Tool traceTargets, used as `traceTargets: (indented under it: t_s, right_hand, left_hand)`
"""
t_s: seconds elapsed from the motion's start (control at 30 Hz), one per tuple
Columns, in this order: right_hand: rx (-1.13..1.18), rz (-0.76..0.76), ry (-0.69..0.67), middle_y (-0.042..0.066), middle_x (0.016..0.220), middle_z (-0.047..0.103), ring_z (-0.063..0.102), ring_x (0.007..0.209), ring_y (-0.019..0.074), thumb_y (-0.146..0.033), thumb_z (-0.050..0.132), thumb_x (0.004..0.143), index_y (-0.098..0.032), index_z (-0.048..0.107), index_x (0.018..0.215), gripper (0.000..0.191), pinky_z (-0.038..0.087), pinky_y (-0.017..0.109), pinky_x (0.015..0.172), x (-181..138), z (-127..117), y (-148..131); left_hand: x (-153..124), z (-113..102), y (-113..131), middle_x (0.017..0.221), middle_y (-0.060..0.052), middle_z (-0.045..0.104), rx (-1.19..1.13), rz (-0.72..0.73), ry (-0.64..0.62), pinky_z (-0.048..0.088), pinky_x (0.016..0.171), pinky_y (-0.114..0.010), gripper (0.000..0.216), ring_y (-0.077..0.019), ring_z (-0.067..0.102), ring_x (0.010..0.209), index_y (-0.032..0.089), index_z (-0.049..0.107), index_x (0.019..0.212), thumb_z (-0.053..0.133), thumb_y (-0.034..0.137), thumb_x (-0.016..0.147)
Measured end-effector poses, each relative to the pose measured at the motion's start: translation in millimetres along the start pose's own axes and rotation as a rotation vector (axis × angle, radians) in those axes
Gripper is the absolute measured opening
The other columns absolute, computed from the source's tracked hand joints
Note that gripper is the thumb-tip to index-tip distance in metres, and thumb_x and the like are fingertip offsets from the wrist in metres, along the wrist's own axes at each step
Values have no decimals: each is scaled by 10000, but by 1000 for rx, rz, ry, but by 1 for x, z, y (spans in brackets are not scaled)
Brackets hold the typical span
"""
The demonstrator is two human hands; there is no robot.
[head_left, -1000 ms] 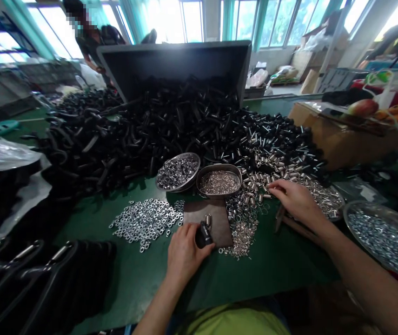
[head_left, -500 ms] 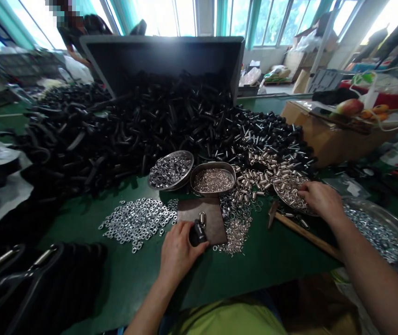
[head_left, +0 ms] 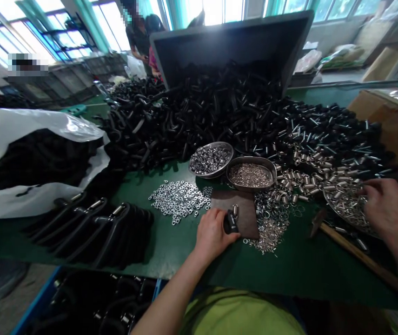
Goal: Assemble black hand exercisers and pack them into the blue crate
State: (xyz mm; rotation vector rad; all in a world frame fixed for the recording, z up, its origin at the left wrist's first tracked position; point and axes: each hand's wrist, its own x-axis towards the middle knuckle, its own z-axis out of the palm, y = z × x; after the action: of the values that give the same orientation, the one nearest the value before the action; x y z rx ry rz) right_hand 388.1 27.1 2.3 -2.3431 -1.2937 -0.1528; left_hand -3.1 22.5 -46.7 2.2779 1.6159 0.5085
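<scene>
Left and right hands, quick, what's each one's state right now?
Left hand: closed around a black part.
Right hand: fingers bent at the small metal pieces; whether it holds any cannot be told.

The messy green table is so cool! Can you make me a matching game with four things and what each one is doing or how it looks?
Things:
1. Left hand
2. Hammer
3. Grey bin
4. Right hand

Clues:
A. Lying on the green table
B. At the metal bits on the picture's right
C. Holding a black part
D. Mouth facing the camera

Pairs: 1-C, 2-A, 3-D, 4-B
</scene>
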Motion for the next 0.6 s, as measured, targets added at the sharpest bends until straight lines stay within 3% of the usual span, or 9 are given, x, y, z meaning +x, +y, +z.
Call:
traceTargets:
  t_s: [0.07, 0.13, 0.17, 0.23, 0.33, 0.4, 0.6]
  right_hand:
    - [341, -107, -109, 122, 948, 662, 605, 851, 283, -396, 436, 871, -276, 602, 1058, 277, 423, 439, 708, -24, 5, -39]
    - [697, -138, -377, 75, 879, 681, 618, 747, 231, -430, 513, 831, -240, 608, 936, 236, 467, 384, 668, -53, 17, -81]
    - [779, -155, -519, 62, 840, 683, 617, 731, 219, -431, 542, 818, -220, 602, 896, 233, 471, 370, 668, -68, 25, -101]
    - [813, -303, -648, 35, 799, 667, 599, 754, 201, -407, 562, 819, -210, 613, 829, 203, 456, 348, 697, -92, 43, -136]
    - [703, -615, -565, 23, 798, 625, 541, 846, 189, -333, 548, 849, -210, 609, 734, 179, 417, 335, 769, -112, 67, -171]
    - [621, -736, -495, 28, 803, 606, 506, 873, 187, -294, 540, 861, -207, 593, 713, 180, 406, 323, 777, -116, 79, -183]
    - [495, -826, -417, 67, 804, 573, 458, 857, 213, -246, 478, 896, -192, 562, 740, 185, 377, 337, 744, -123, 92, -190]
  left_hand:
    - [0, 0, -1, 1033, -77, 571, -12, 4, -4, 428, 841, -383, 541, -253, 527, 967, 193, 581, 1050, 748, 473, 619]
    - [0, -1, -1, 1024, -74, 573, -22, 8, -8, 430, 838, -380, 542, -251, 527, 962, 196, 585, 1055, 750, 473, 619]
    - [0, -2, -1, 1020, -73, 575, -26, 12, -11, 430, 837, -379, 544, -250, 527, 959, 197, 587, 1057, 750, 473, 618]
    - [-1, -3, -1, 1014, -70, 576, -32, 16, -15, 431, 836, -377, 549, -249, 526, 955, 199, 591, 1061, 756, 470, 613]
    - [-1, -5, -1, 1012, -65, 575, -36, 16, -18, 431, 836, -373, 554, -245, 524, 950, 206, 594, 1066, 767, 456, 603]
    - [-1, -5, -1, 1006, -61, 575, -37, 16, -24, 431, 833, -369, 550, -242, 523, 945, 209, 596, 1066, 772, 442, 600]
    - [0, -5, -1, 1013, -62, 569, -49, 8, -22, 429, 836, -379, 581, -245, 517, 955, 212, 586, 1088, 778, 439, 588]
